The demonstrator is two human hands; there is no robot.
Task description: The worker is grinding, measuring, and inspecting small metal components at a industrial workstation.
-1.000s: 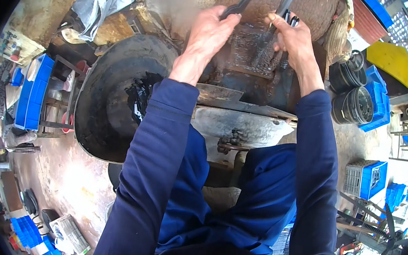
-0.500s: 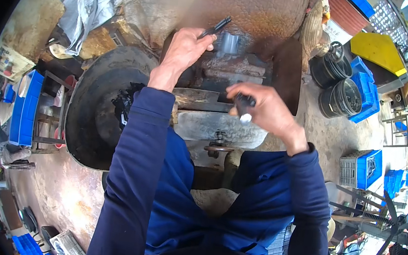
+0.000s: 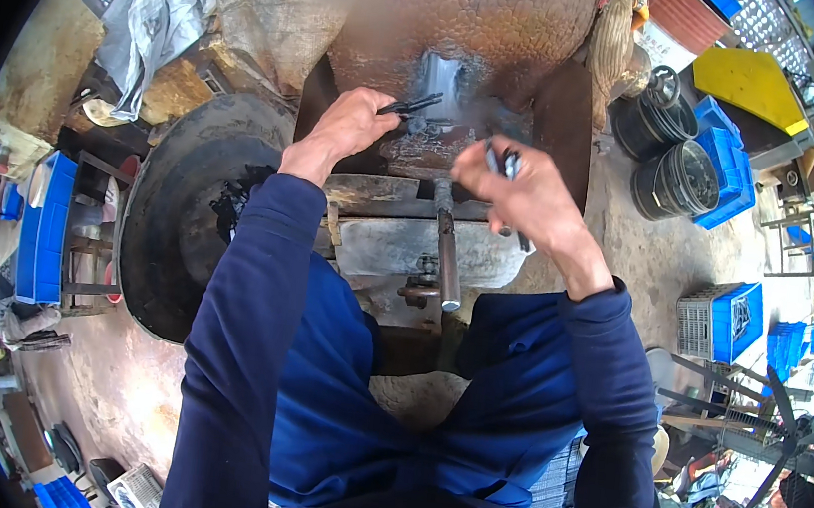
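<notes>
My left hand (image 3: 346, 127) is closed around thin dark metal pieces (image 3: 412, 107), whose two narrow ends stick out to the right. Beyond them a shiny grey strip (image 3: 441, 75) shows at the foot of a large brown, crusted sheet. My right hand (image 3: 532, 193), slightly blurred, is closed on small dark metal pieces (image 3: 509, 161) with bright spots; their exact kind is unclear. Between my hands a metal rod (image 3: 446, 254) rests across a worn grey board (image 3: 378, 248), its bright end pointing toward me.
A big black tub (image 3: 164, 226) with dark pieces (image 3: 229, 204) stands at my left. On the right are black buckets (image 3: 676, 179), blue crates (image 3: 723, 170) and a fan (image 3: 786, 448). The brown sheet (image 3: 514, 15) rises in front.
The rod my right hand held now lies on the board, and that hand grips dark pieces instead. My left hand has come down and nearer, its pieces now below the grey strip.
</notes>
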